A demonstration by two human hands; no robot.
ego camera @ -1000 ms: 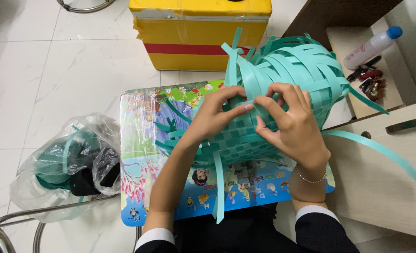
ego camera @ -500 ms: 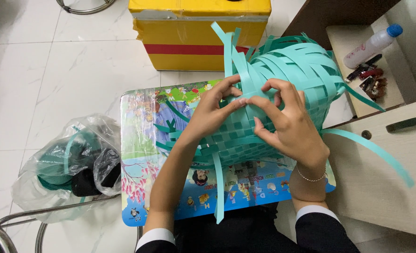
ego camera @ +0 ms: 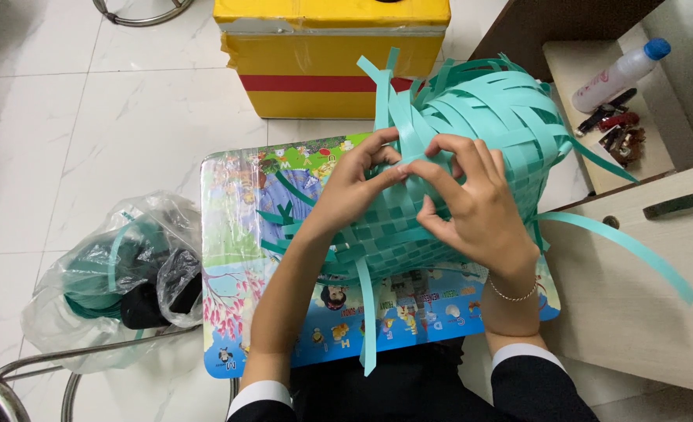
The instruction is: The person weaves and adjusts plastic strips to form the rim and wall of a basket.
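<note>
Both hands are right on the basket [ego camera: 471, 148], a half-woven thing made of teal plastic strips, and it sits on the small colourful table [ego camera: 241, 258] in front of the person. The left hand [ego camera: 354, 187] is curled against the basket's near-left side, fingers pinched narrow on a strip [ego camera: 409, 144] that sticks up from the weave. The right hand [ego camera: 471, 207] covers the basket's near side, thumb and fingertips closed on that same strip just beside the left fingers, so the two hands nearly touch. There's a thin bracelet [ego camera: 510, 295] on the right wrist.

Loose strip ends poke out all around the basket: some fan up behind it, one hangs down off the near edge, one long one trails off to its right over a wooden drawer front [ego camera: 635, 266].

Behind the basket sits a yellow box [ego camera: 323, 55] with a red band. Left of the basket, down on the floor, is a clear plastic bag [ego camera: 104, 273] with more teal strips inside. Right of it, a white bottle [ego camera: 616, 74] with a blue cap lies on a shelf.
</note>
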